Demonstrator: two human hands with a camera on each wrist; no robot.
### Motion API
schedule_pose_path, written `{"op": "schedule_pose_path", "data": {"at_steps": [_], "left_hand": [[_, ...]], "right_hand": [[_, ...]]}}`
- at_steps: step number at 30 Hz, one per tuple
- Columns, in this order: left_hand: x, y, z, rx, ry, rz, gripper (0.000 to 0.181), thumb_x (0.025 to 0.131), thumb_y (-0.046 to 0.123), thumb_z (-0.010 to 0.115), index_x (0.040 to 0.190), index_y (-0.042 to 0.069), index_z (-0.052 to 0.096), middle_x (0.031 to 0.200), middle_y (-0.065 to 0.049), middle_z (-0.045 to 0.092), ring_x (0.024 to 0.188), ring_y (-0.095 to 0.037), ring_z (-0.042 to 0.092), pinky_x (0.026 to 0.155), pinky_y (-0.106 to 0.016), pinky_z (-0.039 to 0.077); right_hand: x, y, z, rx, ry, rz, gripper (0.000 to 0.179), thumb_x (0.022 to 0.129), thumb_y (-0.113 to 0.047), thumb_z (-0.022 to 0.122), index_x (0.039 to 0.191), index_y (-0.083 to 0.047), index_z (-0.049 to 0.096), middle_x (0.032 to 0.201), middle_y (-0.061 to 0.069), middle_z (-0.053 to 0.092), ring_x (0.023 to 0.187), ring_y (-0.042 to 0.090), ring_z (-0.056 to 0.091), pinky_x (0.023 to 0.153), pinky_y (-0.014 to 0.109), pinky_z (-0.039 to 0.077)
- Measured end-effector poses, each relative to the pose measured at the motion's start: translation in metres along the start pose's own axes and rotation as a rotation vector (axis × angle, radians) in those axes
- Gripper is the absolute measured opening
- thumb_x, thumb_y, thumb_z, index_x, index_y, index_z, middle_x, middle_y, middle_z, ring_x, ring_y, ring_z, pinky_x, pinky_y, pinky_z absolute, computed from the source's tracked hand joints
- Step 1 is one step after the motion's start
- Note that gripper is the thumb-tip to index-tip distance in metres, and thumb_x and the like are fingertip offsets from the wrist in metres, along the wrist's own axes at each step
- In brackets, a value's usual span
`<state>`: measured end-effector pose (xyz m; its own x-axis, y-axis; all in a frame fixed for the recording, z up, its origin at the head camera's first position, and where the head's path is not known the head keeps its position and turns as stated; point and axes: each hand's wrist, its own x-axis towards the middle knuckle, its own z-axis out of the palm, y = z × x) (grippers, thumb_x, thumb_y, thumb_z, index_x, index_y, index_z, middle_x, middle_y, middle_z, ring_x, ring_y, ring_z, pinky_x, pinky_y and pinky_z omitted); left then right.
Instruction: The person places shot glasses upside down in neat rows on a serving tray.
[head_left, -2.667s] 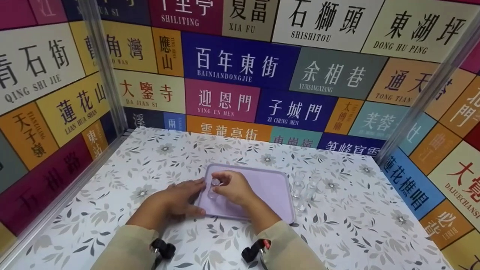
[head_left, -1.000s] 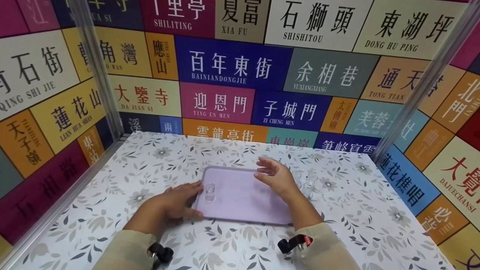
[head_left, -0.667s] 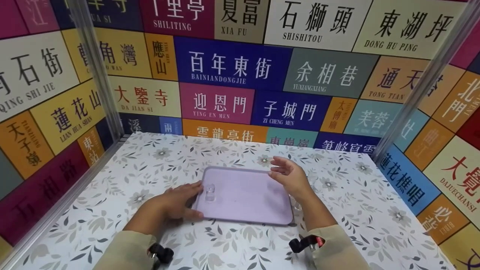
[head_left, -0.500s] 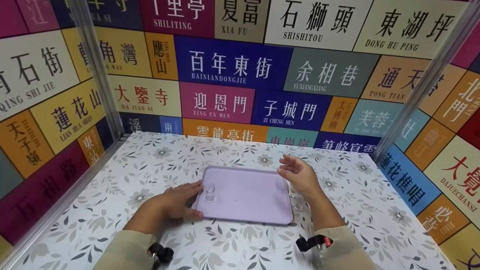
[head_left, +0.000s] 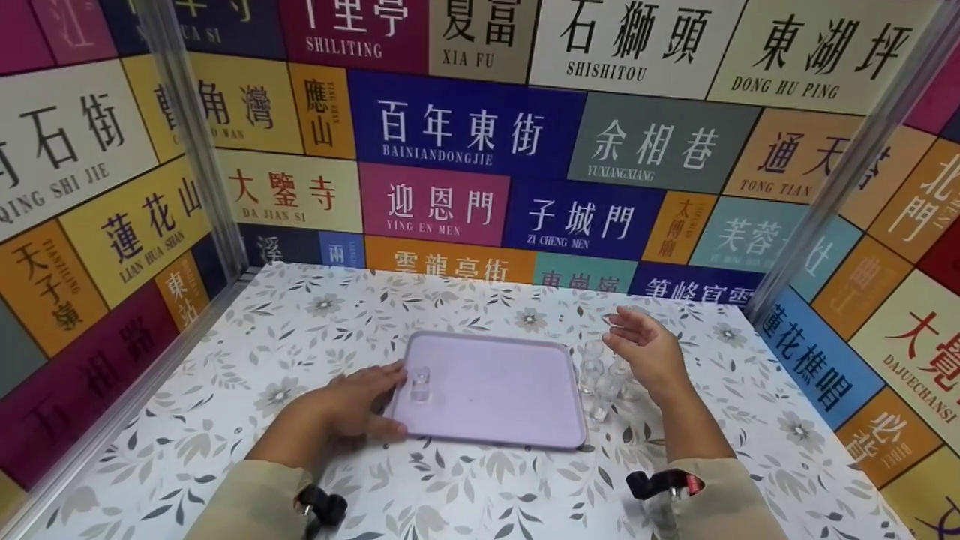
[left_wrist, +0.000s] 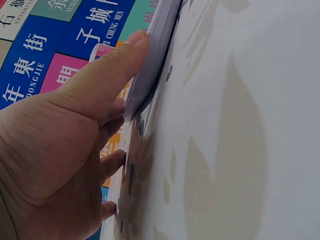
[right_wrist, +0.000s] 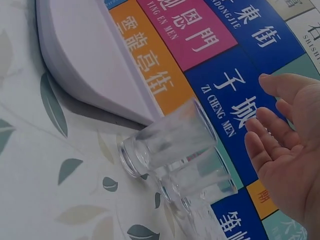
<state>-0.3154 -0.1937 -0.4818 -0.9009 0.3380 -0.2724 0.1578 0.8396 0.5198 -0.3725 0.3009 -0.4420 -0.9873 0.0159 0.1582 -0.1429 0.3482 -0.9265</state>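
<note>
A pale purple tray (head_left: 495, 390) lies on the table, with one small clear glass (head_left: 421, 385) standing near its left end. My left hand (head_left: 352, 405) rests against the tray's left edge; in the left wrist view its thumb (left_wrist: 117, 65) lies on the rim and the other fingers reach down to the tablecloth. My right hand (head_left: 649, 356) hovers with loosely bent fingers and nothing in it, above and beside several clear glasses (head_left: 600, 382) right of the tray. In the right wrist view those glasses (right_wrist: 172, 137) stand close together, short of the fingers.
A white tablecloth with a leaf and flower print (head_left: 480, 495) covers the table. Colourful walls with printed signs (head_left: 472, 135) rise at the back and both sides, with clear corner posts (head_left: 817, 187).
My right hand set the glass on the tray, let go, and moved right past the tray's edge to the group of glasses. My left hand has stayed at the tray's left edge.
</note>
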Motion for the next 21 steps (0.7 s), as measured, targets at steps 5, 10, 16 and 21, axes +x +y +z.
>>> {"op": "schedule_pose_path", "data": {"at_steps": [5,10,16,21], "left_hand": [[-0.003,0.0,0.0,0.015,0.016,0.031,0.106,0.08,0.068,0.082,0.169,0.038,0.032,0.18,0.018,0.016,0.17,-0.03,0.012,0.135,-0.07,0.001],[-0.003,0.001,0.0,0.011,0.016,0.031,0.106,0.08,0.068,0.083,0.169,0.038,0.032,0.18,0.017,0.015,0.17,-0.032,0.012,0.135,-0.07,0.001],[-0.002,0.0,0.0,0.012,0.008,0.023,0.106,0.08,0.068,0.082,0.169,0.039,0.031,0.18,0.019,0.015,0.17,-0.03,0.011,0.135,-0.07,0.001],[-0.001,-0.001,0.0,0.004,0.008,0.022,0.107,0.08,0.067,0.083,0.169,0.039,0.03,0.18,0.02,0.013,0.171,-0.027,0.01,0.135,-0.069,-0.001]], "right_hand": [[0.001,0.006,-0.013,-0.014,0.017,0.03,0.075,0.097,-0.038,0.081,0.162,-0.019,0.048,0.159,0.011,0.057,0.148,0.028,0.054,0.096,0.006,0.054],[0.003,0.018,-0.022,-0.042,0.062,0.058,0.074,0.097,-0.037,0.081,0.162,-0.019,0.049,0.16,0.009,0.057,0.149,0.026,0.053,0.097,0.006,0.051],[0.008,0.035,-0.03,-0.081,0.059,0.104,0.074,0.099,-0.033,0.079,0.163,-0.016,0.046,0.161,0.011,0.056,0.15,0.027,0.053,0.102,0.012,0.05],[0.012,0.046,-0.031,-0.103,0.026,0.15,0.073,0.1,-0.026,0.077,0.164,-0.013,0.043,0.163,0.013,0.054,0.15,0.03,0.052,0.102,0.015,0.05]]}}
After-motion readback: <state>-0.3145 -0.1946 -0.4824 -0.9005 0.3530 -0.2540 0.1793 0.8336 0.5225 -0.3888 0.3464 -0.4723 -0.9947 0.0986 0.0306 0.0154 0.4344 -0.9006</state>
